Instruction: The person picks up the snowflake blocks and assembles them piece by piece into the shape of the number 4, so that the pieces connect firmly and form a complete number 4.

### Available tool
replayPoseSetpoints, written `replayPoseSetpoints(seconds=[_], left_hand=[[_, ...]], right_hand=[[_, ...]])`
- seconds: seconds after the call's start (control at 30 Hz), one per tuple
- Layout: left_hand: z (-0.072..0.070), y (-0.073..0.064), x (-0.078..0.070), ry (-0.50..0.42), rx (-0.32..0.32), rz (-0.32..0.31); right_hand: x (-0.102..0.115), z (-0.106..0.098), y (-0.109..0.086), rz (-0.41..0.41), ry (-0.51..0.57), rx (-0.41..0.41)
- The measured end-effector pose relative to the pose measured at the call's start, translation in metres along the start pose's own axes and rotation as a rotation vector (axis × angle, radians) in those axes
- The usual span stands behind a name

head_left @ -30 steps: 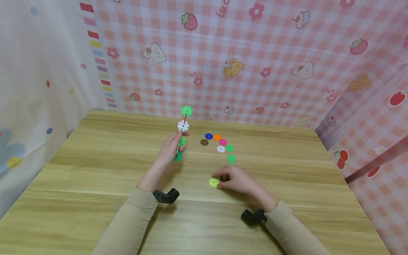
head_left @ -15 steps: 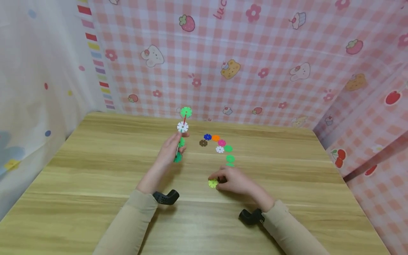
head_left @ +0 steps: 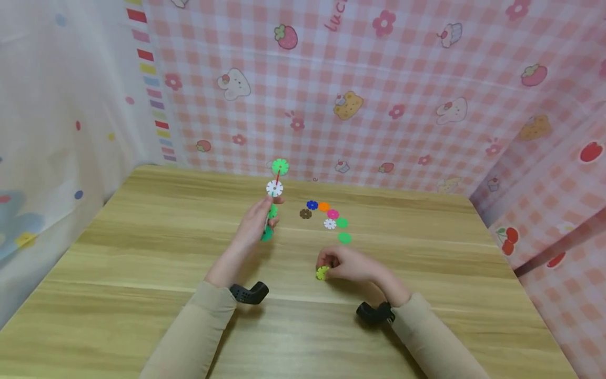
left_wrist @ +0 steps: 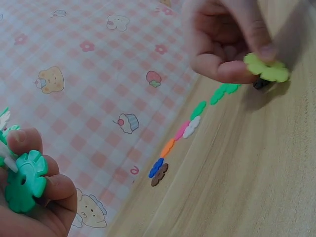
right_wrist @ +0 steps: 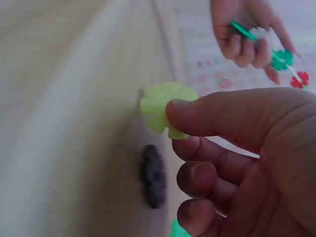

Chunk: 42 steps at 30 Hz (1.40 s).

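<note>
My left hand [head_left: 253, 223] grips a chain of interlocked plastic snowflake discs, held up over the table's left middle. A bright green disc [head_left: 280, 167] tops the chain, with a red disc seen edge-on and a white disc [head_left: 274, 188] below it. Darker green discs [left_wrist: 27, 181] show among the left fingers. My right hand [head_left: 347, 263] pinches a yellow snowflake disc [right_wrist: 163, 106] between thumb and forefinger, just above the table. Under that hand a black disc [right_wrist: 152, 176] lies on the wood.
Beyond the right hand, loose discs lie in a curved row on the wooden table [head_left: 303, 337]: brown [head_left: 305, 214], blue [head_left: 312, 205], orange [head_left: 324, 207], pink [head_left: 333, 214], white [head_left: 330, 224] and green [head_left: 344, 238]. A pink checked curtain [head_left: 303, 95] hangs along the table's back edge.
The right fingers have closed on the yellow disc, which lay flat on the table and is now lifted slightly and tilted. The left hand holds the chain much as before.
</note>
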<state>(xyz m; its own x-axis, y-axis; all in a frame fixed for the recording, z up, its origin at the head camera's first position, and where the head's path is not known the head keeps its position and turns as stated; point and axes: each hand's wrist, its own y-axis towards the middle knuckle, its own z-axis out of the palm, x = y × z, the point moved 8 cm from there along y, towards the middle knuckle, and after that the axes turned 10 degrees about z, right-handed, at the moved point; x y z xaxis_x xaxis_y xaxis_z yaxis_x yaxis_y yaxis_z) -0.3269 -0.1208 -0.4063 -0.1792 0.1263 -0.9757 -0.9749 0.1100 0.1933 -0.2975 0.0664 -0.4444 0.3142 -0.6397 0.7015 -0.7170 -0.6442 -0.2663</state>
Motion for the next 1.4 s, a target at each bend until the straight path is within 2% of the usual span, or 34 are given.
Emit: replayPoseSetpoints(seconds=[0.07,0.33,0.53,0.67,0.87,1.13,1.27,1.4], left_hand=[[0.001,0.0,-0.001,0.007,-0.001,0.005],[0.0,0.0,0.0,0.015,-0.023,-0.011],[-0.003,0.0,0.001,0.018,-0.05,-0.004],[-0.004,-0.002,-0.004,0.004,-0.056,0.001],[-0.009,0.0,-0.001,0.005,-0.081,0.009],[-0.012,0.001,0.0,0.003,-0.099,0.016],[-0.012,0.001,0.001,0.024,-0.128,0.011],[-0.011,0.001,0.001,-0.007,-0.146,0.004]], right_hand=[[0.002,-0.006,0.003,0.004,0.057,0.004],[0.03,-0.029,0.029,-0.072,0.246,-0.081],[0.054,-0.033,0.044,-0.087,0.405,-0.116],[0.064,-0.03,0.052,-0.092,0.454,-0.132],[0.064,-0.027,0.057,-0.089,0.522,-0.187],[0.061,-0.027,0.058,-0.071,0.651,-0.329],[0.063,-0.026,0.057,-0.094,0.667,-0.366],[0.066,-0.024,0.058,-0.125,0.665,-0.371]])
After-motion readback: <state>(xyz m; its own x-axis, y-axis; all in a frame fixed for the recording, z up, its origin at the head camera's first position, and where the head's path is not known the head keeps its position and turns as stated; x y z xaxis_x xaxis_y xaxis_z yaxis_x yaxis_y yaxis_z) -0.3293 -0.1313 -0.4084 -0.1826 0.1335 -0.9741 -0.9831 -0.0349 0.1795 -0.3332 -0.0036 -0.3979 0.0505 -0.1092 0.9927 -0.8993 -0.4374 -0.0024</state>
